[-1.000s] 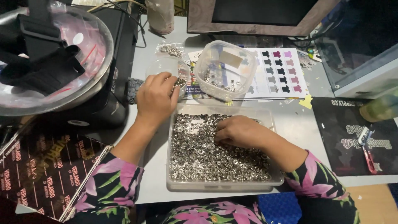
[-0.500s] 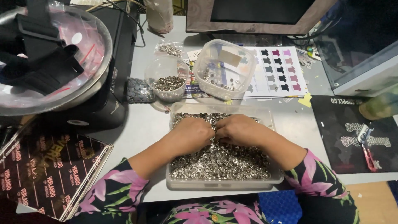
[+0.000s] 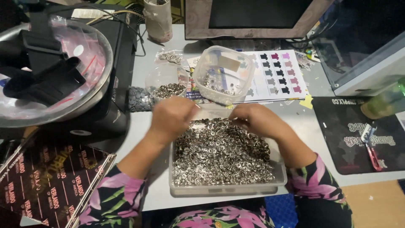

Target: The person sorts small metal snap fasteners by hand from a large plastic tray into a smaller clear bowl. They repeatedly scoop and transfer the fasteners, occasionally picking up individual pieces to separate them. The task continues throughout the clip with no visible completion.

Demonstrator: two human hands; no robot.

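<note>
Hands over clear tray (image 3: 228, 189) of silver snap rings (image 3: 223, 154), at desk front edge. Left hand (image 3: 173, 119) curled, blurred, grip unclear; right hand (image 3: 253, 120) pinching rings at far rim. Risk: rings spilling over low rim; small cup (image 3: 166, 82) nearby could tip.

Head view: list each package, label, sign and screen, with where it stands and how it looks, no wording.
Monitor: top centre, dark screen, grey frame.
Colour chart sheet: under and right of the clear tub, white with rows of small shirt shapes in dark, pink and purple.
Printed black bags: lower left, black with red lettering.
Black mat: right, pale printed design.
Small clear bag: above the round cup, holds metal rings.
</note>
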